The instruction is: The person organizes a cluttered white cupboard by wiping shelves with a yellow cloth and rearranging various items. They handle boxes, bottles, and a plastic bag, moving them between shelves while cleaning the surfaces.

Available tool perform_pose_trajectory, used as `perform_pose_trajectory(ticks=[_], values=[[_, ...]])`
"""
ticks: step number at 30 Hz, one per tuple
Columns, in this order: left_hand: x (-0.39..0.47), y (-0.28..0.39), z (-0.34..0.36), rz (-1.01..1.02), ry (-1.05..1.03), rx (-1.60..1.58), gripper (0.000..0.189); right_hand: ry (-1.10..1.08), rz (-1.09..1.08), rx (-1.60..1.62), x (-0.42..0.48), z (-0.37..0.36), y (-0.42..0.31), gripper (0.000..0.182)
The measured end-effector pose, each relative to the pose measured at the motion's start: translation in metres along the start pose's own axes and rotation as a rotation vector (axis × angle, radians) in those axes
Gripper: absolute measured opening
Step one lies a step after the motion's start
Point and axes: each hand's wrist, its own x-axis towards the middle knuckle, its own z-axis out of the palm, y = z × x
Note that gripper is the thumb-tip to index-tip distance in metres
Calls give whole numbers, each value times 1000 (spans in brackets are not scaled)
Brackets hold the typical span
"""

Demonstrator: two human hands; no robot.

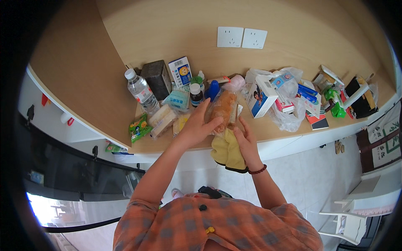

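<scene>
My left hand is at a bread roll in clear plastic wrap, its thumb lying over the wrapper and its index finger along the left side. My right hand holds a folded yellow cloth with dark edging just in front of the shelf edge, below the roll. The roll's lower end meets the cloth's top. Behind my left fingers stand a dark bottle with a white cap and a blue plastic object. A white and blue box stands right of the roll.
On the wooden shelf, a water bottle, a dark block-shaped container, wrapped snacks and a green packet crowd the left. White plastic bags, small boxes and a green package fill the right. Wall sockets are behind.
</scene>
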Motion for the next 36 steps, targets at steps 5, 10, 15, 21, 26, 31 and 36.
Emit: perform_pose_trajectory(ticks=[5,10,15,21,26,31,36], values=[[-11,0,6,264,67,400,71,10,-57,-46,4,-3,8,51],[-32,2,2,352,244,341,55,6,-140,-210,-18,4,1,37],[-89,-2,-31,313,500,149,15,-97,-159,-351,-47,23,3,20],[-141,-50,-61,150,752,-101,8,-119,-269,-374,-41,68,17,20],[-195,-127,-83,-75,981,-220,8,-342,-334,-492,-48,123,26,20],[-239,-266,-108,-547,1098,-315,14,-490,-204,-595,-52,174,52,19],[-241,-379,-126,-694,1093,-186,32,-533,23,-673,-58,210,69,19]])
